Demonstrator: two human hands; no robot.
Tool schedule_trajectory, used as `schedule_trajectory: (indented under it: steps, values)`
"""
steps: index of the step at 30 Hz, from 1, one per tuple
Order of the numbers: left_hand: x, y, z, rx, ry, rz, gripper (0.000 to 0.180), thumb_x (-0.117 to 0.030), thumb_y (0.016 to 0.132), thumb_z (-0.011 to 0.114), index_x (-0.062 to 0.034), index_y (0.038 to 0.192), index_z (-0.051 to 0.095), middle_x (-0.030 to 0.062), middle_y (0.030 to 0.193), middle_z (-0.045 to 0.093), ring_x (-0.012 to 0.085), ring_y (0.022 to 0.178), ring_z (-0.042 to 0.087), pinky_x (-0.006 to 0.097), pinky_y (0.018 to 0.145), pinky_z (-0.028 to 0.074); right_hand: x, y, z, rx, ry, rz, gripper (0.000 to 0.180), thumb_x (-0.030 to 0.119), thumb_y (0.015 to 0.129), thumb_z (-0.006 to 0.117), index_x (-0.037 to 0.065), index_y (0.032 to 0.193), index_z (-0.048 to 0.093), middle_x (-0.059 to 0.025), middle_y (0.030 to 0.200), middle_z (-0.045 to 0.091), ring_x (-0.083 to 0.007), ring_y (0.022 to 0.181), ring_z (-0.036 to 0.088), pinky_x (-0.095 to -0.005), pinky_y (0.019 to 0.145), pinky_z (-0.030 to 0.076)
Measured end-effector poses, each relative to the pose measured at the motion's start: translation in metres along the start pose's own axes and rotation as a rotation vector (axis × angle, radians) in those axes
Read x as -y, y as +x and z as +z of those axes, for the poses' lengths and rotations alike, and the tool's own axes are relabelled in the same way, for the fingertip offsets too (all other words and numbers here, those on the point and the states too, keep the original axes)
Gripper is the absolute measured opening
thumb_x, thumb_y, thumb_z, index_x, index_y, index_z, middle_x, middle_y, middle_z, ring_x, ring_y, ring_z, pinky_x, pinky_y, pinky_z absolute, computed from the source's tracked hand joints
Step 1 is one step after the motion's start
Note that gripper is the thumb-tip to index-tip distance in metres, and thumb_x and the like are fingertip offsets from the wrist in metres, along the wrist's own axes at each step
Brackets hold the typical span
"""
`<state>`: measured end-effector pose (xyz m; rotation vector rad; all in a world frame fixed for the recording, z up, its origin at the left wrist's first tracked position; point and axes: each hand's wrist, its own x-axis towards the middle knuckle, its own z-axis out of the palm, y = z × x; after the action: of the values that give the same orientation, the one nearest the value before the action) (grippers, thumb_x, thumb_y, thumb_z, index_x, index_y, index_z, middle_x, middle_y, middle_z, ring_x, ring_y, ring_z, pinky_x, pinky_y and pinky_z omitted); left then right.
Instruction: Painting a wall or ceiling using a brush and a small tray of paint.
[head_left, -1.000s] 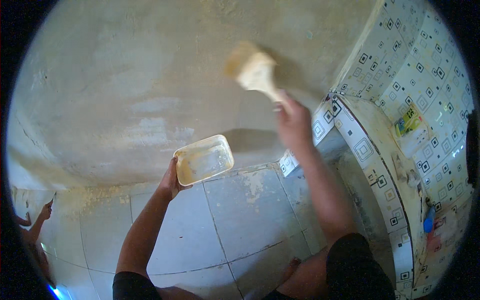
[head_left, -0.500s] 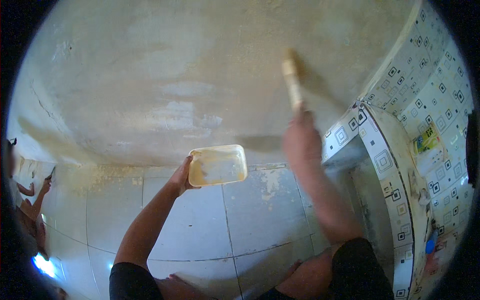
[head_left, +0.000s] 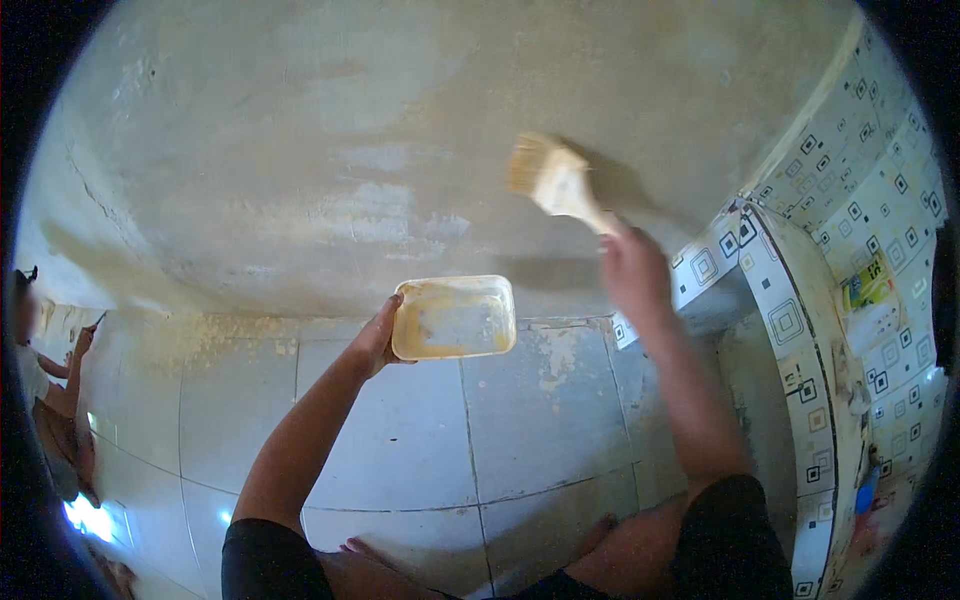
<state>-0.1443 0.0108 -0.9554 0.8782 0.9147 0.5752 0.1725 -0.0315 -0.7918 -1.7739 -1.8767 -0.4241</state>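
Left arm rising from 7 o'clock toward centre, left hand curled in a pinch grip, thumb on top. Right arm up from 5 o'clock, right hand fisted, raised toward 1 o'clock, blurred.

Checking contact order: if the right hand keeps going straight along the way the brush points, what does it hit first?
Most likely the bare plaster wall. The right hand holds the brush with its bristles aimed up-left at the wall, with nothing visible between. Depth is unclear, so the bristles may already be touching.
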Motion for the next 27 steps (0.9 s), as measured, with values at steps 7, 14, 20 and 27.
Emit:
schedule_trajectory:
  steps: [7,14,20,27]
  values:
    - [-0.006,0.008,0.006,-0.032,-0.007,-0.001,0.059,-0.058,0.087,0.022,-0.0159,0.123,0.041,0.0069,0.105,0.057,0.019,0.093,0.057,0.037,0.072,0.048,-0.008,0.003,-0.124,0.165,-0.109,0.222,0.026,0.016,0.082,0.051,-0.004,0.097,0.058,-0.0239,0.088,0.06,-0.0356,0.083,0.058,-0.0384,0.075,0.045]
    - [-0.002,0.028,0.031,0.045,-0.101,0.121,0.057,-0.053,0.089,0.023,-0.0127,0.127,0.035,0.0087,0.109,0.055,0.02,0.097,0.056,0.039,0.078,0.048,0.022,-0.017,-0.072,0.478,0.455,0.15,0.021,0.01,0.079,0.056,0.001,0.098,0.06,-0.0135,0.07,0.062,-0.017,0.058,0.057,-0.0277,0.056,0.044]
    - [-0.003,0.032,0.05,0.188,-0.156,0.252,0.06,-0.054,0.09,0.019,-0.0112,0.13,0.03,0.0107,0.115,0.05,0.0208,0.103,0.053,0.038,0.084,0.046,0.029,-0.024,-0.038,0.468,0.281,-0.027,0.022,0.014,0.08,0.053,-0.001,0.095,0.06,-0.0183,0.067,0.059,-0.0256,0.056,0.058,-0.0313,0.054,0.044]
    - [-0.012,0.015,0.057,0.155,-0.119,0.242,0.065,-0.057,0.088,0.017,-0.0096,0.13,0.029,0.0105,0.118,0.048,0.02,0.107,0.051,0.037,0.086,0.046,0.029,-0.022,-0.032,0.484,0.377,-0.014,0.023,0.014,0.079,0.054,-0.002,0.094,0.06,-0.0188,0.071,0.061,-0.0289,0.06,0.06,-0.0341,0.057,0.045]
